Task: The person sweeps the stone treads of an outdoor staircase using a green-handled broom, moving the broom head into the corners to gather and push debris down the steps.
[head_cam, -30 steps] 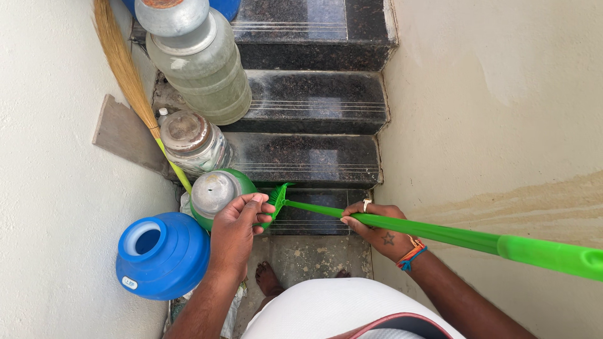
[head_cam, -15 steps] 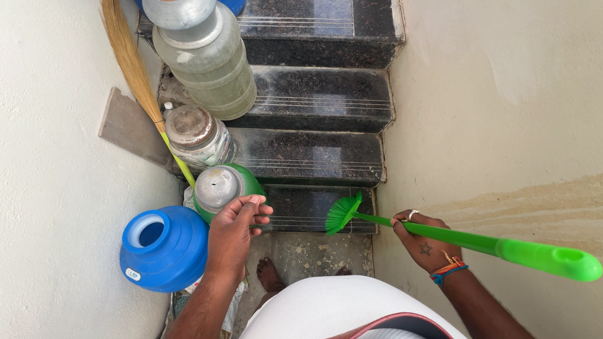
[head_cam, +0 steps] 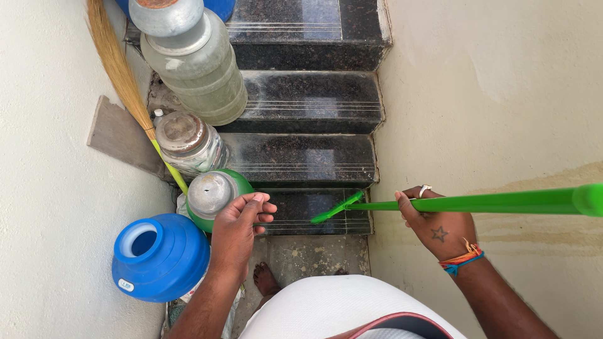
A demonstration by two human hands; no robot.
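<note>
Brush handle point(head_cam: 477, 202) runs off-frame right — green pot point(head_cam: 217, 198) half-hidden.

pots line the left side of the stairs point(head_cam: 301, 157); the left hand point(head_cam: 239, 226) rests on the nearest pot point(head_cam: 213, 196), the right hand point(head_cam: 436, 226) holding a brush point(head_cam: 465, 203) across the lowest step.

broom point(head_cam: 477, 202): bright green | pot point(head_cam: 160, 256): blue | steps point(head_cam: 301, 157): speckled black | wristband point(head_cam: 461, 258): orange-blue
</note>
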